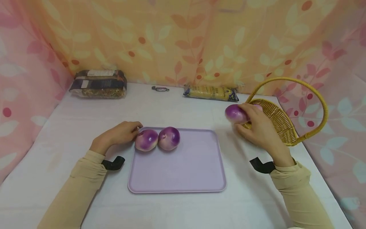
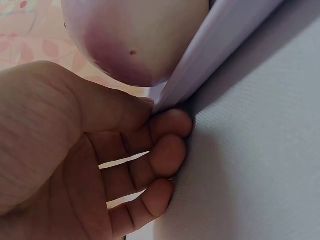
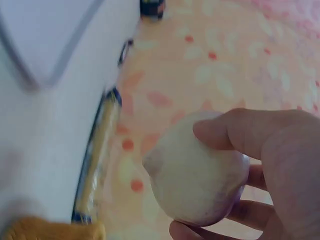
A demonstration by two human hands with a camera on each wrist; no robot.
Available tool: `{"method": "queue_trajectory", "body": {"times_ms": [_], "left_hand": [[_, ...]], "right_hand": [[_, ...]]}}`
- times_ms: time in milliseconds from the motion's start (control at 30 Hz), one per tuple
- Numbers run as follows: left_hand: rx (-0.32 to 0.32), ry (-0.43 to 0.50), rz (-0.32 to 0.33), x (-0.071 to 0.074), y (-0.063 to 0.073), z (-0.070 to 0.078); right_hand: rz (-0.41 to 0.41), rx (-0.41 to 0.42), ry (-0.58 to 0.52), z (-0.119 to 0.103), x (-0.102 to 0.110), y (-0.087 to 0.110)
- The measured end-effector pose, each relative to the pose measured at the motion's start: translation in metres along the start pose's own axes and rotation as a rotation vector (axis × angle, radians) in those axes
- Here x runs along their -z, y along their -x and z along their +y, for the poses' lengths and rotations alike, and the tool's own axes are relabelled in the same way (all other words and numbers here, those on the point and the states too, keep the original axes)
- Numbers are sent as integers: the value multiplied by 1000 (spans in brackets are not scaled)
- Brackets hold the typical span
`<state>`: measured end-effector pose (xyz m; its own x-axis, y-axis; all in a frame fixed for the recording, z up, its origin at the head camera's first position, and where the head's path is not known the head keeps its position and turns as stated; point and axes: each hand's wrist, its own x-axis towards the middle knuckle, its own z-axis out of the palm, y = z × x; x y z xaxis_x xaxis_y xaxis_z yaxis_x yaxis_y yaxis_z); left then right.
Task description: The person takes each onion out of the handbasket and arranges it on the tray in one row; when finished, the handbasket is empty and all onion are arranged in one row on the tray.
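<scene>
In the head view, my right hand (image 1: pixel 258 128) grips a purple-and-white turnip (image 1: pixel 235 114) in front of the wicker basket (image 1: pixel 281 122). The right wrist view shows the thumb and fingers around that turnip (image 3: pixel 195 172), its pale pointed end outward. My left hand (image 1: pixel 120 133) pinches the left rim of the lilac tray (image 1: pixel 183 168) near its far corner. Thumb and fingertips meet at the rim (image 2: pixel 172 92) in the left wrist view. Two turnips lie side by side on the tray, a left one (image 1: pixel 146 140) and a right one (image 1: pixel 169 138). Another pinkish-purple thing (image 1: pixel 258 107) shows partly behind my right hand at the basket.
Along the back of the white table (image 1: pixel 183 210) lie a dark-labelled bag (image 1: pixel 98 84), a small wrapped candy (image 1: pixel 160 89) and a yellow packet (image 1: pixel 211 93). The basket's tall handle (image 1: pixel 323 105) arches over at the right. Patterned curtains surround the table.
</scene>
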<state>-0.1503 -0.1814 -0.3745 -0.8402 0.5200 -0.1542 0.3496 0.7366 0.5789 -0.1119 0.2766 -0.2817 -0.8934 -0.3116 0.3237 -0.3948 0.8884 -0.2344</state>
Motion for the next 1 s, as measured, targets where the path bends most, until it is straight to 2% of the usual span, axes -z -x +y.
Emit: {"method": "queue_trajectory", "body": {"times_ms": [133,333,567,700,1000], "left_hand": [[-2,0,-1,0,0,0],[-13,-6,10,0,0,0],[-30,-26,28,-2,-1,-2],[-32,-31,36,-4,-2,-3],[-15,-31,30,-3,-3,-2]], "right_hand": [[-66,132,-21,-17,-24,-2],[-175,228,-41,-37,-59,-4],[-261,256,-61,-51,-78,-3],[-257,288,-67,-53,-84,-3],[-244,290,-82,-57,-92,-7]]}}
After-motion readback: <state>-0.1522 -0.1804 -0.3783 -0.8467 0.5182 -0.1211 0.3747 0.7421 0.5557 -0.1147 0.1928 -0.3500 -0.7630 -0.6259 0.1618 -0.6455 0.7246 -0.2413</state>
